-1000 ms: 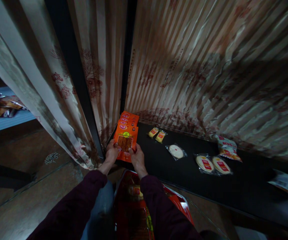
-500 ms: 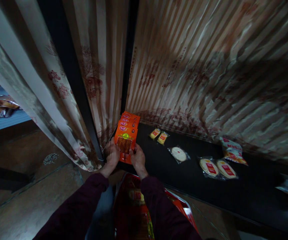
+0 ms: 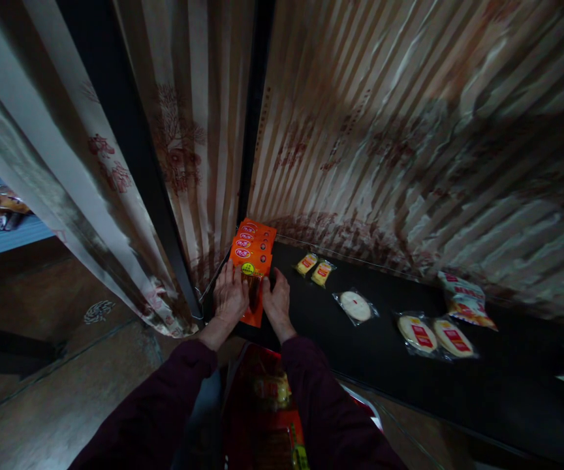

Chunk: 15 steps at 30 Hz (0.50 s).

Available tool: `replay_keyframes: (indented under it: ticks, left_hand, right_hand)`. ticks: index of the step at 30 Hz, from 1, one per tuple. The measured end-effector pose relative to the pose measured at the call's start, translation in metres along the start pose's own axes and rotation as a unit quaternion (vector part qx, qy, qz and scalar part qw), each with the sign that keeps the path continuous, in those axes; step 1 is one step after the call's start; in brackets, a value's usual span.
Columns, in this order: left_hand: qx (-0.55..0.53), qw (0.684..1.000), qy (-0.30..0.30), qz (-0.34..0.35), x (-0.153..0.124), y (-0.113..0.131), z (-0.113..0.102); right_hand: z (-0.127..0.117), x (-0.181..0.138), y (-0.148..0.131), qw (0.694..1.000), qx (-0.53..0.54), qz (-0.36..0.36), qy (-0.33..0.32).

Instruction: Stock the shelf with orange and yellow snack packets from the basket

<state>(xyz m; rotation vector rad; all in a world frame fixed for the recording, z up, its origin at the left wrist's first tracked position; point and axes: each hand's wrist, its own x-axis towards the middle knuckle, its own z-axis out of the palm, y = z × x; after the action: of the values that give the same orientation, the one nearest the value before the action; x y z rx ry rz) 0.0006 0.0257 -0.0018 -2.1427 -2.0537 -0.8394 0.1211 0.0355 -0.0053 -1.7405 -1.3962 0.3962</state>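
Observation:
Several orange snack packets [image 3: 262,259] lie overlapped in a stack at the left end of a black shelf [image 3: 311,326]. The top packet has a yellow round label and a window showing brown strips. My left hand [image 3: 230,295] lies flat on its left side, fingers stretched out and pointing up the packet. Along the right edge rests my right hand [image 3: 277,301], its thumb beside the packet and its fingers loosely apart. Below my forearms is a red container [image 3: 243,391] with more packets in it, partly hidden by my right sleeve.
On the shelf to the right lie two small yellow packs [image 3: 314,269], a round wrapped cake [image 3: 355,305], two wrapped cakes with red labels [image 3: 438,335] and a snack bag [image 3: 468,300]. A pleated curtain [image 3: 360,130] hangs behind; a dark post [image 3: 164,196] stands at left.
My left hand has moved from gripping the packet's lower left edge to lying flat on it. My right hand has shifted slightly up along the right edge. The top packet lies flatter on the stack.

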Motion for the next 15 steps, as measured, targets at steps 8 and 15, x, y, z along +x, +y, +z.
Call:
replay_keyframes:
  ticks: [8,15]
  left_hand:
    - [-0.003,1.000,-0.008,-0.023,0.024,0.000,0.026]
    - [-0.013,1.000,-0.027,0.000,0.029,-0.007,0.032]
  right_hand:
    - [0.009,0.037,0.006,0.998,0.032,0.035,-0.048]
    - [0.023,0.053,-0.002,0.996,0.055,0.046,-0.051]
